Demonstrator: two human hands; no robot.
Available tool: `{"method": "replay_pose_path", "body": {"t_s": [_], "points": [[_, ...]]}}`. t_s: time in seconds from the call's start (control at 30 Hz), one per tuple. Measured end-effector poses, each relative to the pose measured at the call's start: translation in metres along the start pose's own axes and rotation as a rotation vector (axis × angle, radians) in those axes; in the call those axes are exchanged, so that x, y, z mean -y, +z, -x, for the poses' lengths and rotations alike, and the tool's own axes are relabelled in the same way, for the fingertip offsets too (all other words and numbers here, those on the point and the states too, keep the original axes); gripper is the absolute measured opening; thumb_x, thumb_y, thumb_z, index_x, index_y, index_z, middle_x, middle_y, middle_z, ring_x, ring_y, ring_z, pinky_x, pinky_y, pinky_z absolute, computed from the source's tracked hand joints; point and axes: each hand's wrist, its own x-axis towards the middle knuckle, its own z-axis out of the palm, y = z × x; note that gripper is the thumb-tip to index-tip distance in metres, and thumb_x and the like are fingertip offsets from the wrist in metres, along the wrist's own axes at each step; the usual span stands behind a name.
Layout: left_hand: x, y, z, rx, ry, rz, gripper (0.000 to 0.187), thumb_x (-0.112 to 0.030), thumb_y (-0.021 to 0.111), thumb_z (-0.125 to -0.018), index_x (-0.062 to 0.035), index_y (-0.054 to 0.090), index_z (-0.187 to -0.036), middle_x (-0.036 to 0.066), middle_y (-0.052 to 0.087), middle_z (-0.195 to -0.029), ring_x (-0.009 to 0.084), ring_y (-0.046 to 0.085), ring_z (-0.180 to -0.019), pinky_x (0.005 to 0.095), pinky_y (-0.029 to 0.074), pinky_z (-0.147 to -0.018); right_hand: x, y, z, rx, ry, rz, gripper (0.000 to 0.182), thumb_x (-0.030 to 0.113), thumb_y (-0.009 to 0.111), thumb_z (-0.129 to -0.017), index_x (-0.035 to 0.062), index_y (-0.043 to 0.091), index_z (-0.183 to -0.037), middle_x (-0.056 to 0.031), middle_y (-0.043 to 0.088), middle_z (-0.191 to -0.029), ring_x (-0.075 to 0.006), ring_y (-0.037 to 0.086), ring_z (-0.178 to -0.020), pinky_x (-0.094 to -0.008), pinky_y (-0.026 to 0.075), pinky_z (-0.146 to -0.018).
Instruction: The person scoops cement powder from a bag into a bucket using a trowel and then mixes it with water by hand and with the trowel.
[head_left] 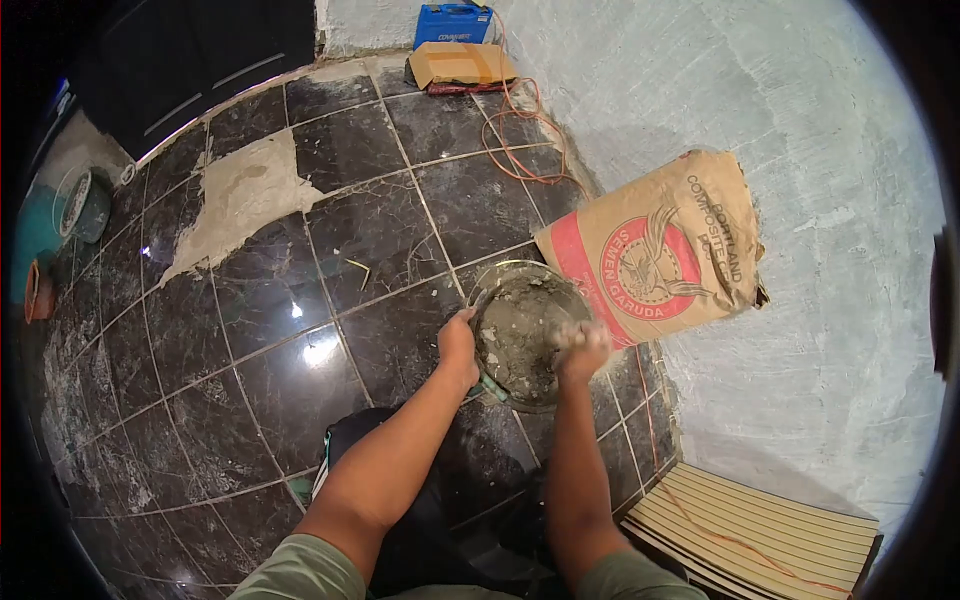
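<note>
A round bucket (497, 277) with grey wet cement mix inside stands on the dark tiled floor. My left hand (459, 345) grips the bucket's near-left rim. My right hand (582, 348) is coated in grey mix and closed around a lump of it, just over the bucket's right side. A brown cement sack (655, 250) with a red round print leans against the wall right behind the bucket.
The rough plastered wall (800, 200) runs along the right. A stack of ribbed cream panels (750, 530) lies at lower right, an orange cable (520, 130) trails along the wall, and a blue box (452, 22) and cardboard (460, 65) sit at the far end. A small bucket (82, 205) stands far left.
</note>
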Motion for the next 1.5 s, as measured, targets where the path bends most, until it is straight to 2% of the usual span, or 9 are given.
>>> {"method": "replay_pose_path", "body": {"t_s": [0.2, 0.3, 0.43, 0.53, 0.57, 0.73, 0.9, 1.2, 1.5], "points": [[0.006, -0.01, -0.022, 0.02, -0.034, -0.003, 0.072, -0.028, 0.059, -0.095, 0.0082, 0.035, -0.152, 0.029, 0.026, -0.163, 0.0404, 0.035, -0.146, 0.0496, 0.032, -0.116, 0.065, -0.048, 0.001, 0.141, -0.11, -0.027, 0.013, 0.011, 0.054, -0.089, 0.0022, 0.053, -0.079, -0.0096, 0.054, -0.067, -0.0227, 0.06, -0.059, -0.0384, 0.055, -0.06], [0.002, -0.007, -0.012, 0.017, -0.048, 0.0, 0.073, -0.029, 0.059, -0.095, 0.0068, 0.034, -0.154, 0.029, 0.022, -0.165, 0.0407, 0.03, -0.149, 0.0501, 0.029, -0.117, 0.131, -0.014, -0.03, 0.142, -0.026, -0.273, 0.012, 0.009, 0.052, -0.088, 0.0011, 0.052, -0.079, -0.0106, 0.054, -0.067, -0.0229, 0.059, -0.057, -0.038, 0.054, -0.059], [0.013, -0.02, -0.034, 0.036, -0.039, -0.004, 0.072, -0.03, 0.058, -0.095, 0.0052, 0.035, -0.154, 0.027, 0.021, -0.166, 0.0407, 0.029, -0.149, 0.0513, 0.028, -0.118, 0.152, 0.063, -0.041, 0.262, -0.075, -0.09, 0.013, 0.011, 0.057, -0.09, 0.0013, 0.054, -0.083, -0.0101, 0.06, -0.071, -0.0206, 0.063, -0.06, -0.0321, 0.051, -0.051], [0.013, -0.013, -0.029, -0.05, 0.012, -0.033, 0.045, -0.028, 0.056, -0.095, 0.0034, 0.053, -0.127, 0.02, 0.051, -0.125, 0.0341, 0.053, -0.11, 0.0485, 0.045, -0.096, 0.082, 0.066, -0.048, 0.624, 0.03, 0.234, 0.019, 0.02, 0.066, -0.093, 0.0013, 0.06, -0.091, -0.0117, 0.067, -0.075, -0.028, 0.069, -0.068, -0.0371, 0.055, -0.057], [0.012, -0.009, -0.027, -0.099, 0.033, -0.048, 0.036, -0.027, 0.055, -0.094, 0.0027, 0.062, -0.114, 0.017, 0.066, -0.105, 0.0308, 0.065, -0.091, 0.047, 0.054, -0.084, 0.075, 0.064, -0.048, 0.691, -0.122, 0.485, 0.021, 0.022, 0.067, -0.093, 0.0017, 0.062, -0.092, -0.0133, 0.068, -0.078, -0.0307, 0.069, -0.072, -0.0398, 0.055, -0.06], [0.014, -0.009, -0.031, -0.137, 0.015, -0.125, 0.04, -0.029, 0.056, -0.094, 0.0034, 0.063, -0.116, 0.017, 0.065, -0.114, 0.0307, 0.064, -0.101, 0.0461, 0.051, -0.091, 0.107, 0.051, -0.061, 0.901, -0.521, 1.227, 0.027, 0.031, 0.072, -0.092, 0.0046, 0.067, -0.096, -0.0186, 0.07, -0.093, -0.0415, 0.067, -0.09, -0.0518, 0.054, -0.077], [0.007, 0.01, 0.024, -0.137, 0.222, -0.422, 0.052, -0.04, 0.055, -0.101, 0.0028, 0.062, -0.13, 0.018, 0.064, -0.129, 0.0309, 0.061, -0.116, 0.0417, 0.045, -0.1, 0.106, 0.055, -0.09, 1.49, -1.085, 1.755, 0.016, 0.02, 0.066, -0.085, 0.0129, 0.077, -0.094, -0.009, 0.074, -0.093, -0.0249, 0.074, -0.087, -0.0426, 0.055, -0.074], [0.032, 0.003, 0.007, -0.279, 0.312, -0.45, 0.042, -0.036, 0.056, -0.106, -0.0013, 0.065, -0.128, 0.017, 0.066, -0.124, 0.0297, 0.062, -0.113, 0.0407, 0.047, -0.096, 0.125, 0.028, -0.09, 1.649, -0.558, 2.113, 0.024, 0.017, 0.057, -0.091, 0.0131, 0.078, -0.102, -0.0122, 0.077, -0.098, -0.0304, 0.075, -0.094, -0.0454, 0.059, -0.081], [0.021, 0.011, 0.02, -0.226, 0.234, -0.078, 0.033, -0.022, 0.06, -0.101, -0.0003, 0.069, -0.124, 0.011, 0.069, -0.119, 0.0243, 0.062, -0.106, 0.0377, 0.046, -0.093, 0.126, 0.006, -0.065, 1.688, 0.096, 2.164, 0.033, 0.016, 0.072, -0.084, 0.0069, 0.073, -0.116, -0.0224, 0.073, -0.114, -0.0355, 0.073, -0.105, -0.0471, 0.058, -0.079]]}}
